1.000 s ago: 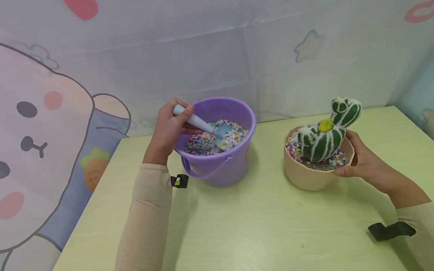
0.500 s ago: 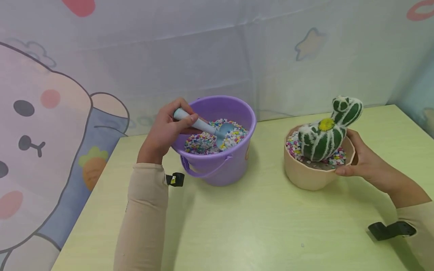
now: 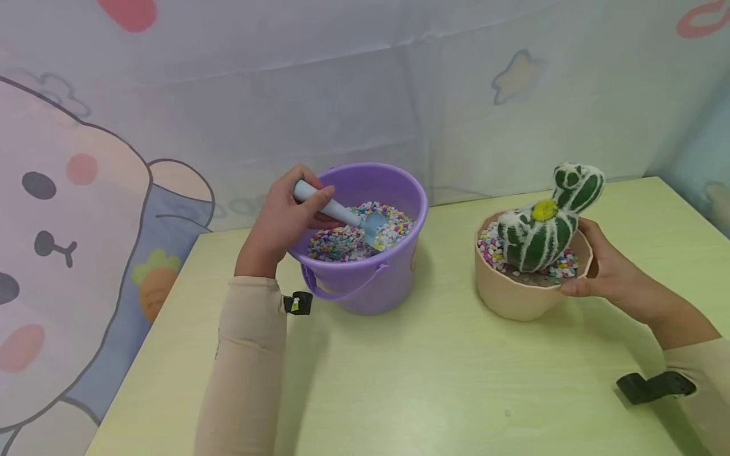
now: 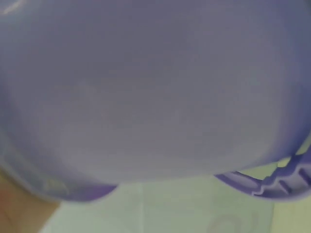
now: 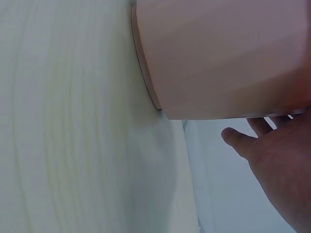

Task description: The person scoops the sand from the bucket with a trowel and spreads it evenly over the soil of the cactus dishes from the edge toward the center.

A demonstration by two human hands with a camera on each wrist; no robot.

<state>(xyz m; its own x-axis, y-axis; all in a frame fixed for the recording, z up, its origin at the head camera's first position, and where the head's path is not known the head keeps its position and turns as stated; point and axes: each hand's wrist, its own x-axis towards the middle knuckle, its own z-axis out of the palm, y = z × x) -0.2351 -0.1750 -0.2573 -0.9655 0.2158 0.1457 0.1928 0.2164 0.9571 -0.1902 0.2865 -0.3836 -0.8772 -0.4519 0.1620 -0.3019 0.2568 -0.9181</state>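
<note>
In the head view my left hand (image 3: 282, 212) grips the pale blue handle of a toy shovel (image 3: 327, 202). Its translucent blue blade is partly sunk in the multicoloured pebbles (image 3: 342, 244) inside a purple bucket (image 3: 373, 288). The bucket's outer wall (image 4: 155, 87) fills most of the left wrist view. To the right, my right hand (image 3: 613, 272) holds a beige flowerpot (image 3: 516, 301) at its right rim, thumb on the near side. A green-and-white stuffed cactus (image 3: 542, 237) with a yellow flower leans in the pot among pebbles. Some fingers are hidden behind the pot.
Both containers stand on a pale yellow-green table (image 3: 399, 392), with a gap between them. The bucket's purple handle (image 3: 348, 292) hangs down at its front. A cartoon-printed cloth (image 3: 342, 82) rises behind the table. One small pebble (image 3: 507, 413) lies near the front.
My left hand and the shovel have shifted slightly right relative to the bucket, with the blade a little deeper in the pebbles. My right hand and the flowerpot look unchanged.
</note>
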